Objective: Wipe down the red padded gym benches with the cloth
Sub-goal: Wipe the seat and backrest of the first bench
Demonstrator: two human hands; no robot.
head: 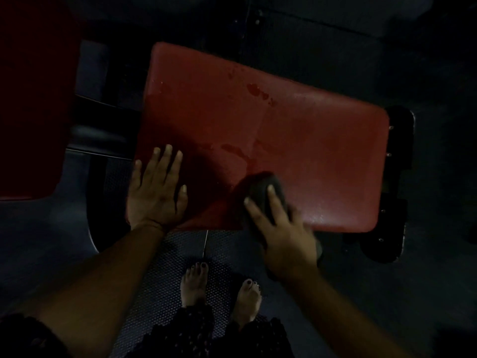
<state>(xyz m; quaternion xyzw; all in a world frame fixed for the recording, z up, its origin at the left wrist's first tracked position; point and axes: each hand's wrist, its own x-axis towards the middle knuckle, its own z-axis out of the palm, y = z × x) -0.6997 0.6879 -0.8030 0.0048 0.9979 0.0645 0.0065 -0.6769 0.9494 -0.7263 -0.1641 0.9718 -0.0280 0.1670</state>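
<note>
The picture is very dim and grainy; the floor (38,249) and all four corners sink almost to black. The pad (296,140) is the brightest area, with a pale sheen across its right part and small wet glints near the edge (the lamp itself is out of frame). A heavy shadow lies on the pad just right of the left hand (157,189). The right hand (284,228) and cloth (265,187) are smeared by motion blur. The wide lens bows the pad's edges.
</note>
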